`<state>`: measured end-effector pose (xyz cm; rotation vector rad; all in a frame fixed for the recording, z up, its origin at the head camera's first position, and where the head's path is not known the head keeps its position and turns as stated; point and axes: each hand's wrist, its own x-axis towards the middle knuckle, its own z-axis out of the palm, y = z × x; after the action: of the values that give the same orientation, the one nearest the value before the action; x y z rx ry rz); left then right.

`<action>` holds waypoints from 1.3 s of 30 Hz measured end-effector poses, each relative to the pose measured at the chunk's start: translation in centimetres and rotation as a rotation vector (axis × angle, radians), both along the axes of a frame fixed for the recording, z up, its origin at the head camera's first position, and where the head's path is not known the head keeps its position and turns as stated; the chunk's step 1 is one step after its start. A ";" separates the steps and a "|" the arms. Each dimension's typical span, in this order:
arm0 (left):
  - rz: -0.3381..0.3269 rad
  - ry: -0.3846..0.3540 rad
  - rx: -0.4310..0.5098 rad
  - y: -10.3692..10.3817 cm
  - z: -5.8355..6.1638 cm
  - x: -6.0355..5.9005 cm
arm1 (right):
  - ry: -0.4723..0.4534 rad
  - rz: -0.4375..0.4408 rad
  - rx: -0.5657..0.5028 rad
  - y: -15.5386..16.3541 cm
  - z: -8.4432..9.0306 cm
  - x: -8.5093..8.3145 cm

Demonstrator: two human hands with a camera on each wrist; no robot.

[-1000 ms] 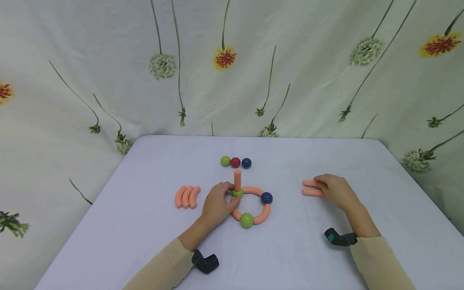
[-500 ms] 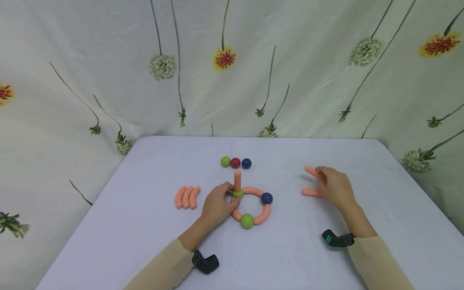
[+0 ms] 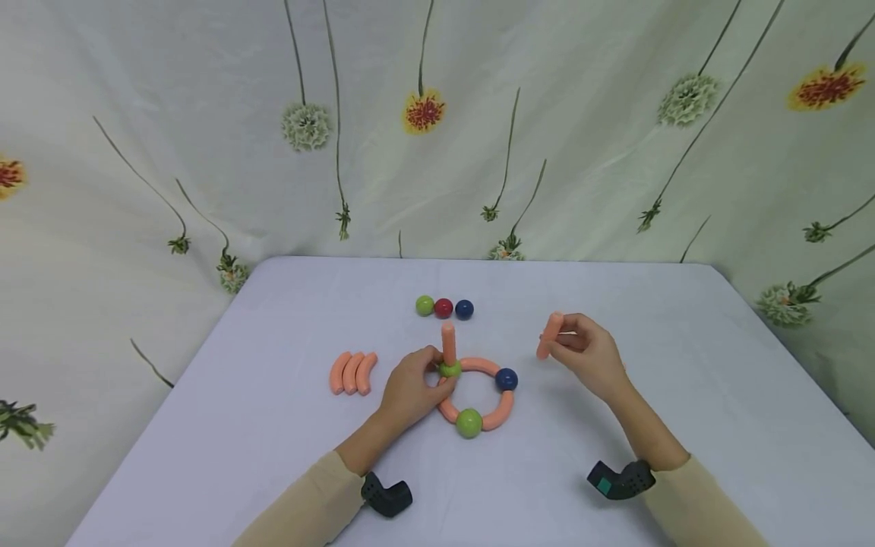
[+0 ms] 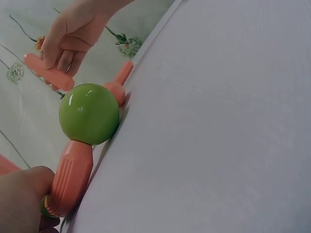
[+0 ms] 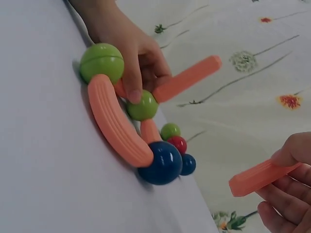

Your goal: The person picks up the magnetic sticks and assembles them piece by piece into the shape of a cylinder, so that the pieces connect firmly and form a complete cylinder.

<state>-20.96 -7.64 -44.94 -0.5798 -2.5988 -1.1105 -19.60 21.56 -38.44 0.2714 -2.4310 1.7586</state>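
Note:
My left hand (image 3: 412, 386) pinches a green ball (image 3: 450, 370) at the back left of a ring lying on the table. From that ball a straight orange rod (image 3: 448, 343) stands up. Curved orange rods (image 3: 497, 412) join it with a blue ball (image 3: 506, 379) and a front green ball (image 3: 469, 423). My right hand (image 3: 591, 357) holds another straight orange rod (image 3: 550, 336) in the air, right of the ring, between thumb and fingers. The right wrist view shows the faceted end of this straight rod (image 5: 257, 177) poking out past the thumb.
Three curved orange rods (image 3: 353, 373) lie side by side left of the ring. Behind it sit a loose green ball (image 3: 424, 305), red ball (image 3: 443, 308) and blue ball (image 3: 464, 309) in a row. One more straight rod lies at the right, mostly hidden by my right hand.
My right hand has lifted one of the two straight rods off the table and carried it left, tilting it more upright. The ring has shifted slightly toward me; my left hand keeps its grip.

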 end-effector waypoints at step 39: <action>-0.123 -0.032 0.112 0.0 -0.1 0.2 | -0.041 -0.015 0.342 -3.8 -4.3 0.5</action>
<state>-20.75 -7.68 -45.04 -0.7103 -2.5371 -1.3038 -19.09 17.77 -42.79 0.2507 -2.7476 1.3455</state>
